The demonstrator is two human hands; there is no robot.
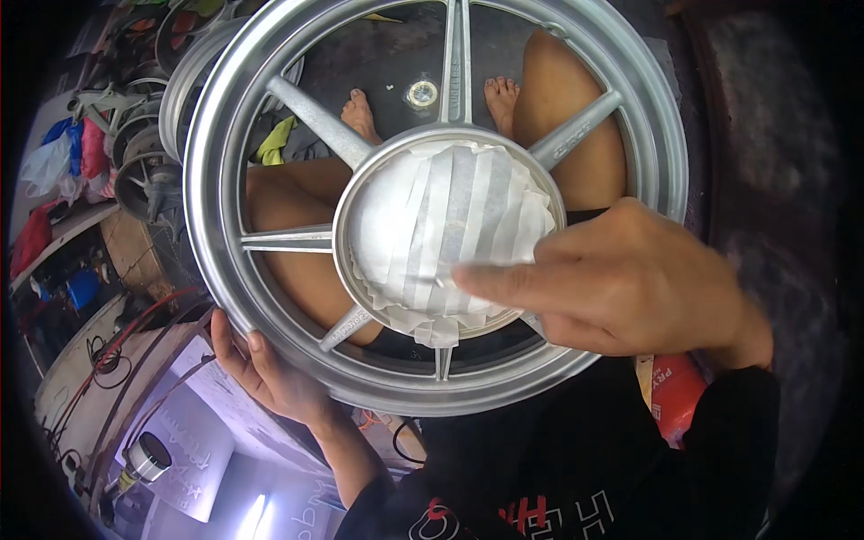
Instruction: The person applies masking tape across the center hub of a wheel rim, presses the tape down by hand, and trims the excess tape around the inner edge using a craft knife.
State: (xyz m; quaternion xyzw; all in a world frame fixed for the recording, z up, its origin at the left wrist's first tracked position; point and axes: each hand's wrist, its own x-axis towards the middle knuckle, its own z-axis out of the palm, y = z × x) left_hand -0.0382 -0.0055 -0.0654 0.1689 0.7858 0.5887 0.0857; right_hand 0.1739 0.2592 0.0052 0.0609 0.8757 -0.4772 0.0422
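Note:
A silver spoked wheel rim (pixel 209 180) is held up in front of my body, its hub facing me. Overlapping strips of white masking tape (pixel 432 216) cover the hub's round opening, with ragged ends around the hub's edge. One tape end hangs over the lower side. My left hand (pixel 270 378) grips the rim's lower left edge, fingertips against the outside. Above the hub's lower right part is my right hand (pixel 621 279), index finger stretched toward the tape and the others curled. A small pale blurred thing shows at that fingertip; I cannot make it out.
More wheel rims (pixel 144 171) are piled at the left beside plastic bags (pixel 67 153). A round tape roll or disc (pixel 421 94) lies on the dark floor between my feet. A lit white panel (pixel 193 432) with cables is at lower left. A red container (pixel 675 396) stands at right.

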